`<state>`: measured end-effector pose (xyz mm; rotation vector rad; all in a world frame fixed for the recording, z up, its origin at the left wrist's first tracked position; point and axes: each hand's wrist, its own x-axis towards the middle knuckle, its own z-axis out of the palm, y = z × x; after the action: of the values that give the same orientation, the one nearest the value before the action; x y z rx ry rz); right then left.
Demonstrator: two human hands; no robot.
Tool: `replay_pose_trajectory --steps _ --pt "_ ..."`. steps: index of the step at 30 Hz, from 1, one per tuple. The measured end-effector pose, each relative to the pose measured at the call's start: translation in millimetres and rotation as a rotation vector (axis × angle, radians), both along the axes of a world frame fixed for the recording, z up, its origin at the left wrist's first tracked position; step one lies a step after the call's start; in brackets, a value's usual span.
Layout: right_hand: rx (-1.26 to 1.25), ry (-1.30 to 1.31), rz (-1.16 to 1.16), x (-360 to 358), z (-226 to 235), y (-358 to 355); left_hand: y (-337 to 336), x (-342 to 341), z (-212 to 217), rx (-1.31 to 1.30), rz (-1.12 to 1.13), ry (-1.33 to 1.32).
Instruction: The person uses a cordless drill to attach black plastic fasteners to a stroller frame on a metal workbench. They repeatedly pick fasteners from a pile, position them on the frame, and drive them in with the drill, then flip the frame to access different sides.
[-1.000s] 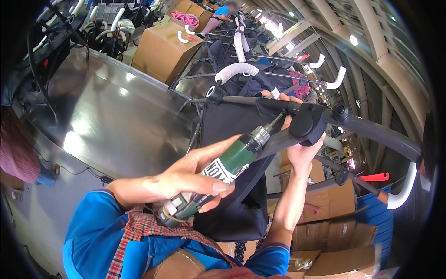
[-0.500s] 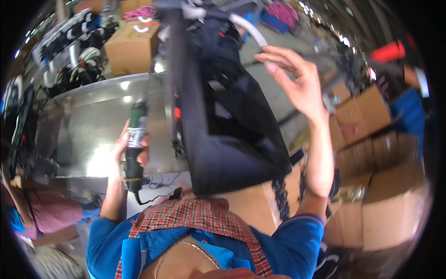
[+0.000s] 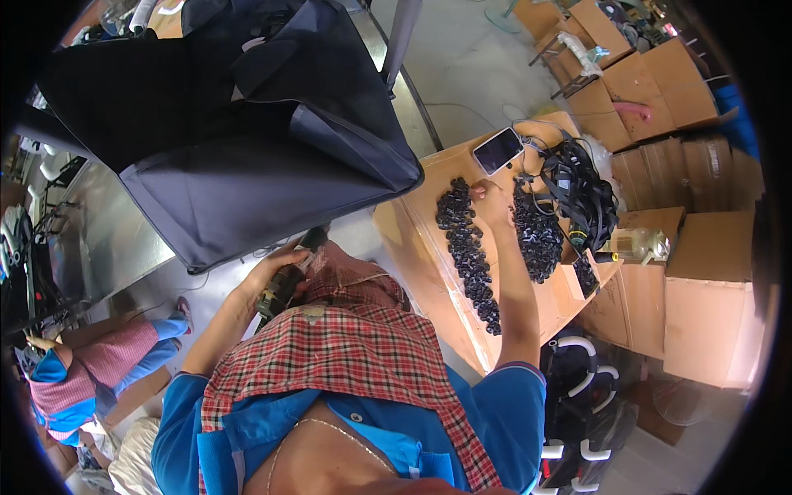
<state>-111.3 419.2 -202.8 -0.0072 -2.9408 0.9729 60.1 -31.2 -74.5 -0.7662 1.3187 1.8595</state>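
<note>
My left hand (image 3: 285,268) is wrapped around a dark green and black power screwdriver (image 3: 282,290), held close to my checked apron. My right hand (image 3: 495,206) reaches over a cardboard-topped stand (image 3: 412,214). Its fingertips are drawn together at the edge of a long pile of small black plastic parts (image 3: 466,256); whether a part is between them is too small to tell. A second pile of black parts (image 3: 535,239) lies just right of that forearm. Ahead on the left, a large black fabric seat or bag on a frame (image 3: 247,181) stands over a metal worktable (image 3: 124,235), with neither hand touching it.
A phone (image 3: 498,151) lies at the stand's far end, beside a tangle of black straps and cords (image 3: 577,190). Cardboard boxes (image 3: 705,289) stack up on the right. White-handled frames (image 3: 582,371) stand below the stand. Another person (image 3: 91,371) is at the lower left.
My view has swung right. My right hand has moved from beside the fabric piece's white curved tube to the black parts. My left hand has brought the screwdriver nearer my body.
</note>
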Motion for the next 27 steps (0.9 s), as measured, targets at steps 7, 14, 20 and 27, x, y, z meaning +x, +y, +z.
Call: replay_pose_trajectory --steps 7,14,20,27 --pt "0.200 0.118 -0.008 -9.4 -15.3 -4.5 43.0 -9.4 38.6 0.148 -0.179 0.146" --pt "-0.767 0.047 0.298 -28.1 120.3 -42.8 50.5 -1.5 78.8 0.248 -0.276 0.495" --pt "-1.338 -0.253 0.963 7.0 262.9 -149.1 40.2 0.2 157.6 0.309 -0.197 0.788" --pt "-1.325 -0.355 1.186 10.1 308.8 -240.5 -29.4 18.1 165.1 0.354 -0.183 0.938"
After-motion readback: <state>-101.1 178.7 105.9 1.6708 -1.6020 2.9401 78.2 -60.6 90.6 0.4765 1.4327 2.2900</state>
